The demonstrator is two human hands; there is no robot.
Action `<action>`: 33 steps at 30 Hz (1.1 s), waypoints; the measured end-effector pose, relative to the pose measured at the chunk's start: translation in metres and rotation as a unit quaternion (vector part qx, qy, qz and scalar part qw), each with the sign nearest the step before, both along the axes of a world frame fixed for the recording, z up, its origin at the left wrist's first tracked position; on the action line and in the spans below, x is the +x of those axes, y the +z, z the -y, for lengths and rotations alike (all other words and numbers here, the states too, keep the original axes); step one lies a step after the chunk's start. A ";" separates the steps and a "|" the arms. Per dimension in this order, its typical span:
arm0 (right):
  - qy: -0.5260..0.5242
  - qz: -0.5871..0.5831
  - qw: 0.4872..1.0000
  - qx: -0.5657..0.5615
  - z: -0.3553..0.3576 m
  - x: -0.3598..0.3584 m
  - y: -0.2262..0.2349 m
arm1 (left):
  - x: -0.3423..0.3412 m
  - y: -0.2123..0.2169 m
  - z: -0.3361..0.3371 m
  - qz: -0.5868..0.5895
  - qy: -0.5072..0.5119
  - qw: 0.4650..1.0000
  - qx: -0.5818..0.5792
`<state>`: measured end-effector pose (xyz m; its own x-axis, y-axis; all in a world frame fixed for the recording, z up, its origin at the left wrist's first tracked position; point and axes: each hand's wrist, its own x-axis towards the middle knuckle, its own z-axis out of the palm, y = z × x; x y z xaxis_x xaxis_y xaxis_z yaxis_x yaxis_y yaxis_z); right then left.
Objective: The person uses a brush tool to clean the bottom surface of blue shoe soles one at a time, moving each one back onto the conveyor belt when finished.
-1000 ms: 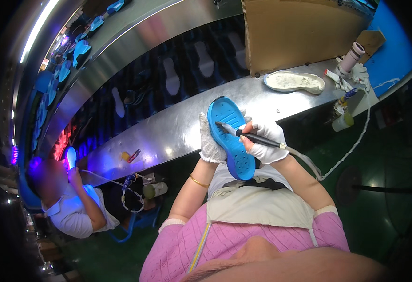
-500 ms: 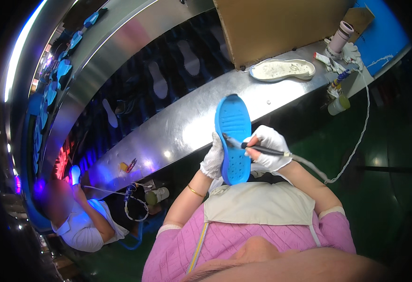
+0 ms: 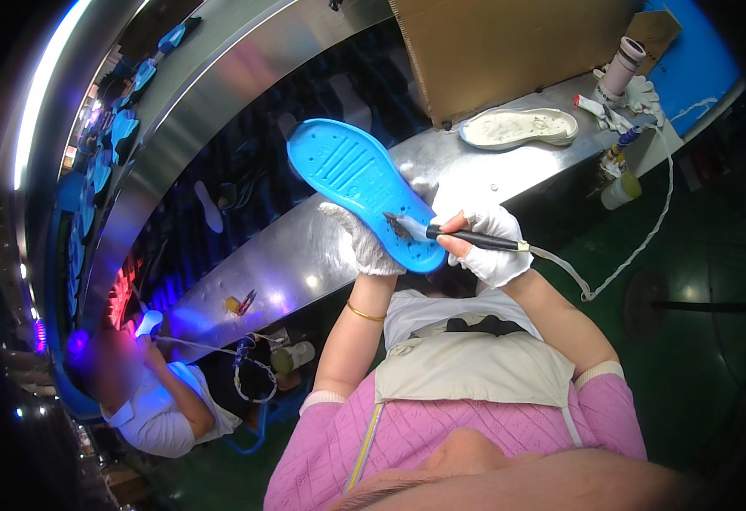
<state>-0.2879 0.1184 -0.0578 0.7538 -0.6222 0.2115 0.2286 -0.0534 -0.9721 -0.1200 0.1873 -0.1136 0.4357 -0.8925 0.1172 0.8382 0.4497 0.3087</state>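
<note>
A blue shoe sole (image 3: 347,166) is held up over the bench edge, its broad ridged end tilted toward the upper left. My left hand (image 3: 364,243), in a white knit glove, grips it from below along the near side; some fingers are hidden behind it. My right hand (image 3: 494,249), in a white glove with bare fingertips, is closed around the black handle of a brush (image 3: 475,239). The bristles touch the sole's inner surface, near its narrower, perforated end. A pale hose (image 3: 560,263) runs from the handle's back end toward the right.
A metal bench (image 3: 296,272) crosses in front of me, with a dark conveyor (image 3: 262,162) beyond. On it lies a cream sole (image 3: 518,128) near a cardboard sheet (image 3: 509,51), a pink bottle (image 3: 622,70) and a glue-stained jar (image 3: 620,189). A co-worker (image 3: 164,400) sits at left.
The sole has swung from nearly upright to a slant, its broad end moving left and away from me. The brush has shifted from the sole's left rim toward its narrower end.
</note>
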 end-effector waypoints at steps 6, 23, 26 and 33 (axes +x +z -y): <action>0.134 -0.046 0.977 0.159 0.001 0.008 0.005 | 0.014 0.025 0.016 0.002 -0.016 0.985 -0.173; 0.072 -0.031 0.996 0.039 0.019 0.006 -0.003 | 0.043 0.039 0.013 0.247 -0.034 0.968 -0.013; 0.090 -0.048 0.989 -0.109 0.026 0.007 -0.004 | 0.046 0.049 0.017 0.350 -0.031 0.934 0.066; 0.192 -0.119 0.967 0.120 0.043 0.004 0.005 | 0.049 0.066 0.026 0.413 -0.147 0.886 0.153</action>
<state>-0.2838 0.0755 -0.0532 0.9483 -0.2969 -0.1117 -0.0442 0.2250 -0.9734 -0.0709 0.1612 -0.0478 0.0578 -0.9981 0.0197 0.3364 0.0381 0.9410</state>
